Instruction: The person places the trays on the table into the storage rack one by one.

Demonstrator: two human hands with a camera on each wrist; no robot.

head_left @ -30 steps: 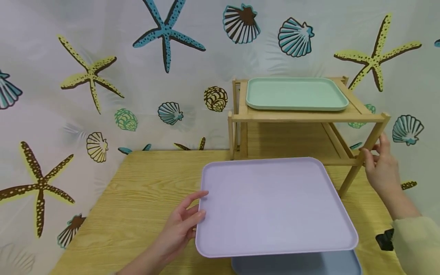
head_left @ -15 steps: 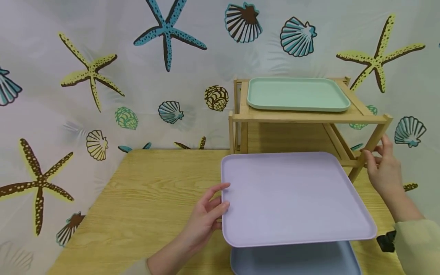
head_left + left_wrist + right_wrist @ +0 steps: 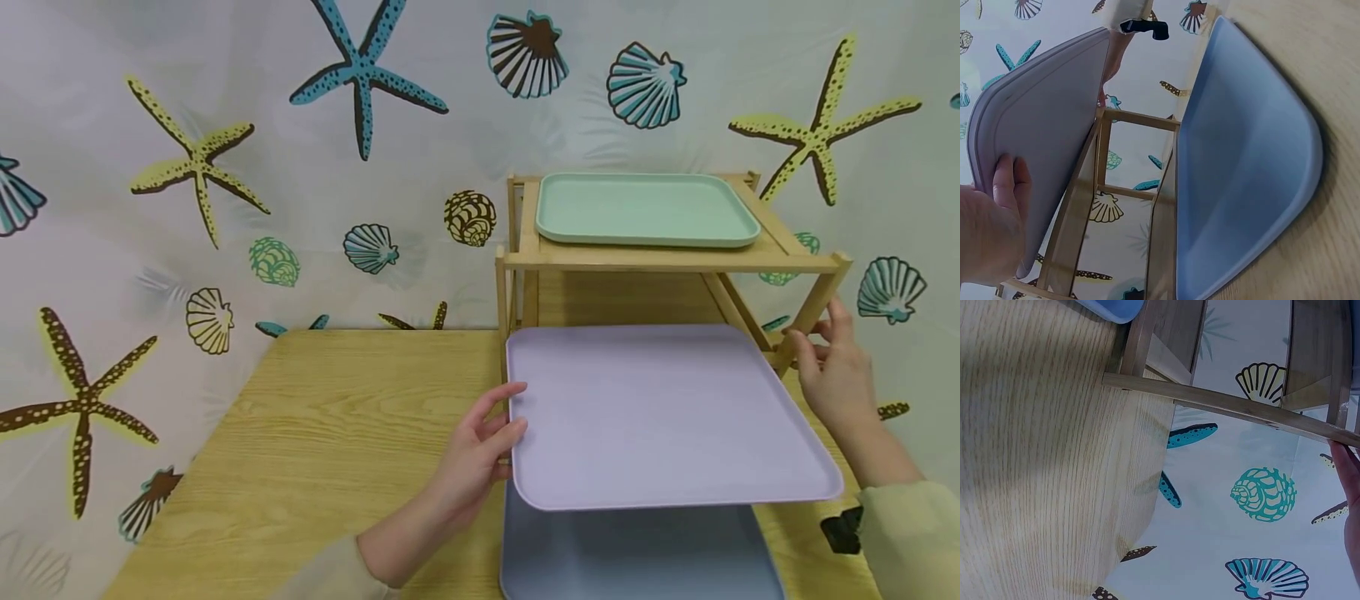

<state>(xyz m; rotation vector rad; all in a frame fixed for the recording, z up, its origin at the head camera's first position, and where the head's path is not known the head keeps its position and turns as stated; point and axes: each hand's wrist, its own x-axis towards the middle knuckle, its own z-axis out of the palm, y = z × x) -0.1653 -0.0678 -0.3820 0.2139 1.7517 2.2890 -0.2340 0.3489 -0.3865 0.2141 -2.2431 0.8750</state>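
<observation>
My left hand [image 3: 468,458] grips the left edge of a lavender tray [image 3: 667,417], thumb on top and fingers beneath. The tray is held above a blue tray [image 3: 637,558], its far edge in front of the wooden rack's [image 3: 667,262] middle level. In the left wrist view, fingers press the underside of the lavender tray [image 3: 1054,119], and the blue tray [image 3: 1247,156] sits low by the tabletop. At the rack's front right post, my right hand [image 3: 840,375] holds on with thumb and fingers. Only part of the right hand [image 3: 1350,500] shows in the right wrist view.
On the rack's top shelf lies a mint green tray [image 3: 648,210]. Wood-grain tabletop [image 3: 360,400] stretches to the left of the rack. A curtain [image 3: 420,192] printed with shells and starfish hangs behind. Something small and black [image 3: 842,530] shows beside the right sleeve.
The lavender tray, in my left hand, has moved right and farther back toward the rack, uncovering more of the blue tray. My right hand has stayed at the post.
</observation>
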